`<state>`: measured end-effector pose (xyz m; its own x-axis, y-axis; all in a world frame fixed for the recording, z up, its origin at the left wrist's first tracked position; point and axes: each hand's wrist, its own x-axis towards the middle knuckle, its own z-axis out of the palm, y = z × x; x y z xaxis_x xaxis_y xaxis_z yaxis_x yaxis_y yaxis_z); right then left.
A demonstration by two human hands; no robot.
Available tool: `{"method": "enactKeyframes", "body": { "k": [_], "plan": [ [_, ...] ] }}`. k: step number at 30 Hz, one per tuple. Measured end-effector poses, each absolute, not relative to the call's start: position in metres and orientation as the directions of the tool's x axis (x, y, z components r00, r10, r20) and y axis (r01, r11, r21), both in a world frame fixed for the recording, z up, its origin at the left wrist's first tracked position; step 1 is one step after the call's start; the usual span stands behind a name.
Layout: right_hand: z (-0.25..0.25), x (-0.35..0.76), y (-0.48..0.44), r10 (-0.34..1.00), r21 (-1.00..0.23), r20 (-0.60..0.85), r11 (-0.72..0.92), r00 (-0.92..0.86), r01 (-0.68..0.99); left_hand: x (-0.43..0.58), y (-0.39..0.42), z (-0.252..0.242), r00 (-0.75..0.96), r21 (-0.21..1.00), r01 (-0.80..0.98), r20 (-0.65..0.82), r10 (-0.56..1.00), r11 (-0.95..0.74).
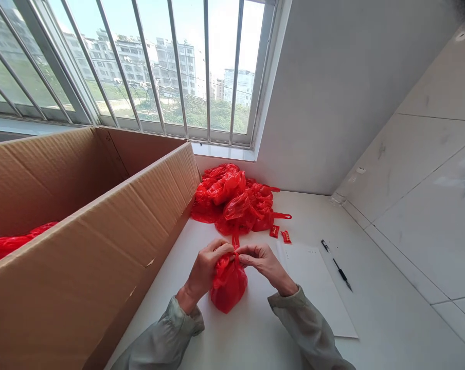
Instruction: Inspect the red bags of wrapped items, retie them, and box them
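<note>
We see both hands close together above a white surface point(225, 344): the left hand point(203, 264) and right hand point(266, 263) each pinch the gathered neck of a bulging red plastic bag point(228, 290), its body hanging just below the fingers. Closing it looks partly done; we cannot tell whether a knot is made. Just beyond the hands lies a heap of red bags point(236, 198); how many are finished or left, we cannot tell. Beyond the right hand lie two small red packets point(286, 237); to its right, white paper point(321, 293) and a pen point(338, 267). Left of the hands, an open cardboard box point(101, 257) holds red plastic point(16, 241).
</note>
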<state>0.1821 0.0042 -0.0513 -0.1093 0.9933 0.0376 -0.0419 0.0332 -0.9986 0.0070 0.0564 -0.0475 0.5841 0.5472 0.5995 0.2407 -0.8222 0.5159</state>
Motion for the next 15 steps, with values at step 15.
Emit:
{"method": "enactKeyframes", "body": {
  "k": [15],
  "plan": [
    [-0.046, 0.192, -0.006, 0.92, -0.425, 0.318, 0.355, -0.23, 0.833, -0.026, 0.047, -0.044, 0.639, 0.543, 0.331, 0.473, 0.606, -0.772]
  ]
}}
